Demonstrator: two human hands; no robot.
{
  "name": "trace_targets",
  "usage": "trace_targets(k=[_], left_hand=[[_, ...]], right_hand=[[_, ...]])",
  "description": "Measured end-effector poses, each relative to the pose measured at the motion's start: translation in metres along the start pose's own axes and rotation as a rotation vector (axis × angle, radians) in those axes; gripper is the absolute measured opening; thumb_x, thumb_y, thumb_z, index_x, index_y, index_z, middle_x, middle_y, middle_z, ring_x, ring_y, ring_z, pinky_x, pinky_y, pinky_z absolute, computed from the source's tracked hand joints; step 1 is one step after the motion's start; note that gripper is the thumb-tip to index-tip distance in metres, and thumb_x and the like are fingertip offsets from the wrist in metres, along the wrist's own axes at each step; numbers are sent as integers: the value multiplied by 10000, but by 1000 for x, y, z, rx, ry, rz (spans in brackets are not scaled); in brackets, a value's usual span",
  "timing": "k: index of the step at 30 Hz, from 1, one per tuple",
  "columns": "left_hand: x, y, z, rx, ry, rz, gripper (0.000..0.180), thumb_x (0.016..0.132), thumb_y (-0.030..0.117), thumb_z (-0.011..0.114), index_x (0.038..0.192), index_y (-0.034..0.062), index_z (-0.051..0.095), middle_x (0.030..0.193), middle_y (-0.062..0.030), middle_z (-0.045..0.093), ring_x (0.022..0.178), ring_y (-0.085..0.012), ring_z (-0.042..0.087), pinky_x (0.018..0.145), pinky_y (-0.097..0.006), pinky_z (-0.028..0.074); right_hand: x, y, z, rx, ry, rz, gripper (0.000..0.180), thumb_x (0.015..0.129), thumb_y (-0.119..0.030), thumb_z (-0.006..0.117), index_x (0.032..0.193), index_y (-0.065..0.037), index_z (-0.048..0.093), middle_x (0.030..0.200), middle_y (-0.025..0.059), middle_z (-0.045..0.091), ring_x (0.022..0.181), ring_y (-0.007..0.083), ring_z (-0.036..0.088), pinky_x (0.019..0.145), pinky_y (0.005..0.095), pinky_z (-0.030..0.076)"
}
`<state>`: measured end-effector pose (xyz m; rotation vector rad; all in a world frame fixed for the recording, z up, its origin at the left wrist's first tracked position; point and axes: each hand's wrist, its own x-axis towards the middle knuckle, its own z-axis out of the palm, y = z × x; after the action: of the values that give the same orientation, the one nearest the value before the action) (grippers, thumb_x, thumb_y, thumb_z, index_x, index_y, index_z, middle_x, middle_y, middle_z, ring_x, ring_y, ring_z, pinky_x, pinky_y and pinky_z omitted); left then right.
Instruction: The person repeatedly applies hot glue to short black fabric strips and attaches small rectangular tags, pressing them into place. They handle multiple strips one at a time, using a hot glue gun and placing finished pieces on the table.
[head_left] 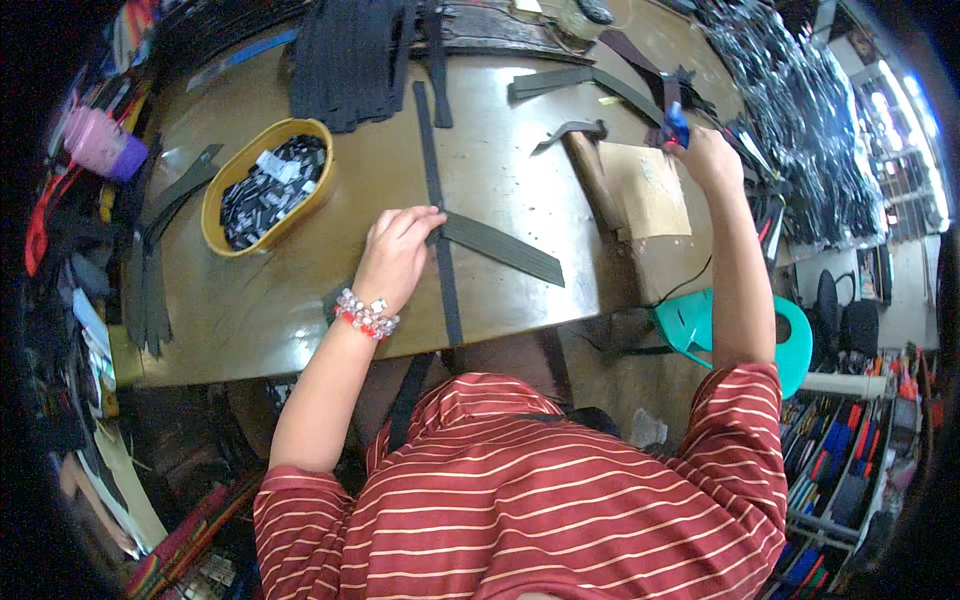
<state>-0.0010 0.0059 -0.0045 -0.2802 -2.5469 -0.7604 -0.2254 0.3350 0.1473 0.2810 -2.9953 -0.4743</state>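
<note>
1. The left hand (397, 252) lay palm down on the wooden table (300, 290), its fingers stretched out and close together, and the fingertips pressed on a long dark strap (437, 215). A beaded bracelet (366, 315) sat on this wrist.
2. The right hand (705, 157) was reached far out to the right side, the arm almost straight, and its fingers were closed around a small tool with a blue handle (676, 126).
3. The long dark strap ran down the middle of the table toward the person, thin and flat. A shorter, wider dark strip (502, 248) crossed it just beside the left fingertips, going off at an angle to the right.
4. A hammer (590, 160) lay between the two hands, next to a piece of brown cardboard (650, 188).
5. To the left stood an oval yellow bowl (215, 205) full of small dark pieces. A pile of black straps (350, 55) lay at the far edge.
</note>
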Motion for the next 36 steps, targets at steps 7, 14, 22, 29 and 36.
trace_targets(k=[7, 14, 22, 29, 36], left_hand=[[0, -2, 0, -200, 37, -252, 343, 811, 37, 632, 1146, 44, 556, 973, -92, 637, 943, -244, 590, 886, -372, 459], [0, -2, 0, -212, 49, -242, 358, 800, 21, 637, 1147, 48, 552, 975, -85, 637, 946, -253, 586, 884, -376, 457], [0, -3, 1, -186, 45, -230, 379, 795, 26, 642, 1161, 54, 549, 991, -95, 640, 948, -264, 587, 883, -380, 456], [0, -1, -1, -199, 0, -248, 361, 786, 12, 618, 1139, 49, 554, 965, -104, 615, 930, -289, 569, 859, -403, 458], [6, 8, -6, -44, -21, -186, 324, 817, 56, 607, 1139, 57, 569, 1005, -104, 624, 939, -284, 576, 873, -400, 457]], right_hand=[[-110, -137, 3, 737, -50, -568, 425, 745, -462, 749, 832, -50, 701, 769, 177, 646, 715, 347, 648, 657, 429, 509], [-125, -149, 6, 692, 14, -557, 361, 738, -439, 760, 878, -108, 729, 781, 133, 546, 675, 309, 603, 642, 405, 498], [-107, -176, -5, 544, 125, -523, 408, 756, -473, 729, 845, -75, 709, 806, 146, 570, 716, 316, 631, 666, 410, 516], [-65, -83, 59, 931, 258, 217, 288, 841, -251, 695, 1035, -42, 651, 895, 146, 667, 805, 259, 632, 745, 381, 480], [-60, 6, 161, 582, 305, 677, 590, 781, -579, 657, 1022, -41, 652, 971, 168, 678, 984, 331, 629, 924, 446, 425]])
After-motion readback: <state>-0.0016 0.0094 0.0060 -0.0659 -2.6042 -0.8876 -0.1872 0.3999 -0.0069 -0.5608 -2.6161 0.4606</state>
